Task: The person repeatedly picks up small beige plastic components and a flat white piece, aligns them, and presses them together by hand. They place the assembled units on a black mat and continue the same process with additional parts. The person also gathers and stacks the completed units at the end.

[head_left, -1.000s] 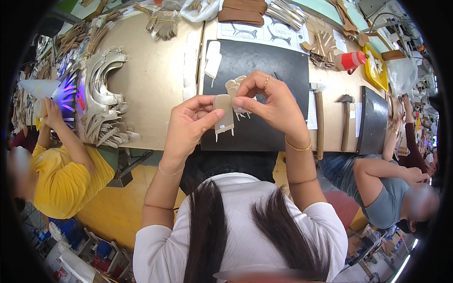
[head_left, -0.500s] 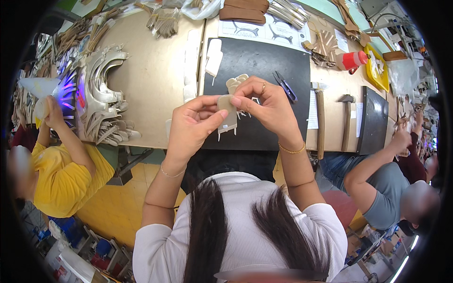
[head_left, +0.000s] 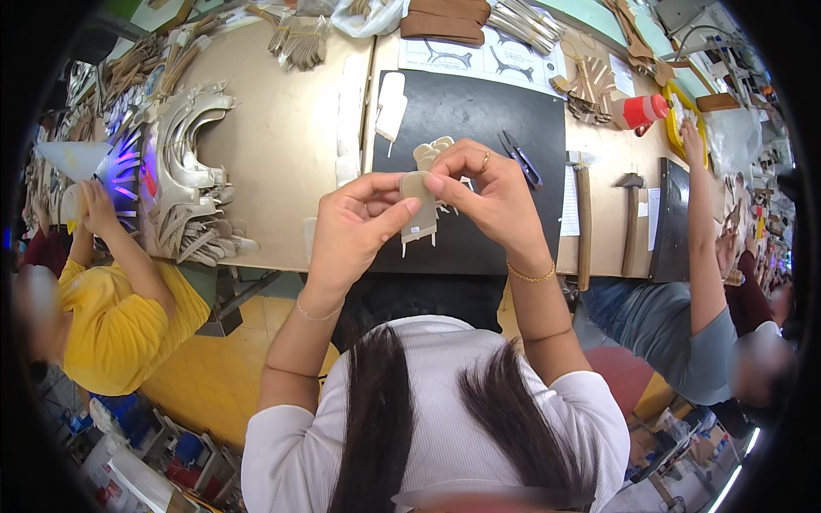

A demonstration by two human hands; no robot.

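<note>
A small beige piece [head_left: 418, 218], flat with a rounded top, a tiny pale label and two thin tails at its lower end, is held upright over the black mat [head_left: 500, 111]. My left hand [head_left: 359, 221] pinches its left edge between thumb and fingers. At the rounded top, my right hand [head_left: 481, 192] closes thumb and forefinger on the edge. Behind my fingers lies a small pile of similar beige pieces [head_left: 425, 154], partly hidden. White strips [head_left: 391, 111] lie at the mat's left side, and dark thread snips [head_left: 520, 159] rest right of my right hand.
Two hammers [head_left: 583, 222] [head_left: 630, 227] and a dark board [head_left: 670, 218] lie to the right. A red-and-white bottle [head_left: 640, 110] stands near a yellow tray [head_left: 672, 128]. Silvery curved parts [head_left: 175, 162] pile up leftward. Co-workers sit on both sides.
Both my hands keep their pinch on the beige piece, with barely any shift. The co-worker on the right has stretched an arm forward to the yellow tray.
</note>
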